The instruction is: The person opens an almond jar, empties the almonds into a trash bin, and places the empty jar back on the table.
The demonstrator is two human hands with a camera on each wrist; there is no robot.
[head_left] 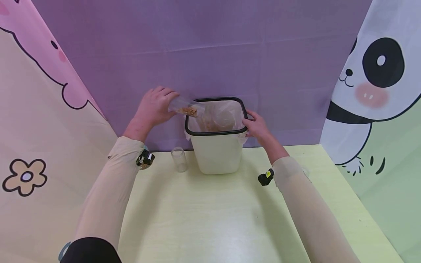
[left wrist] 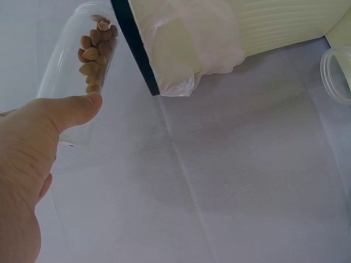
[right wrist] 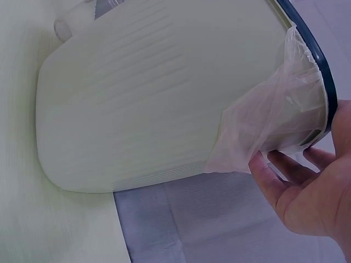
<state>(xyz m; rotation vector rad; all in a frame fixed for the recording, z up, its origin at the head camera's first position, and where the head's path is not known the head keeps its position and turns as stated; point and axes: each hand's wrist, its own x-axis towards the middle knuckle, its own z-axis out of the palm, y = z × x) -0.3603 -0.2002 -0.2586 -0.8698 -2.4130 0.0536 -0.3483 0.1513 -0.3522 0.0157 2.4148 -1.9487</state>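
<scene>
My left hand (head_left: 156,106) grips a clear cup (left wrist: 68,52) tilted with its mouth at the left side of the bin's rim. Brown nuts (left wrist: 98,52) lie along the lower wall of the cup. A whitish trash bin (head_left: 217,155) with a black rim stands upright at the back of the table. Inside it hangs a thin clear liner bag (head_left: 228,111), whose edge is folded out over the rim. On the bin's right side my right hand (head_left: 257,127) holds the rim, thumb on top and fingers against the outside and the bag.
A second clear cup (head_left: 179,159) stands on the pale table (head_left: 204,215), just left of the bin. Close behind the bin hangs a purple cloth (head_left: 210,54). Printed cloths with a panda (head_left: 361,106) and a flower (head_left: 24,178) flank the table.
</scene>
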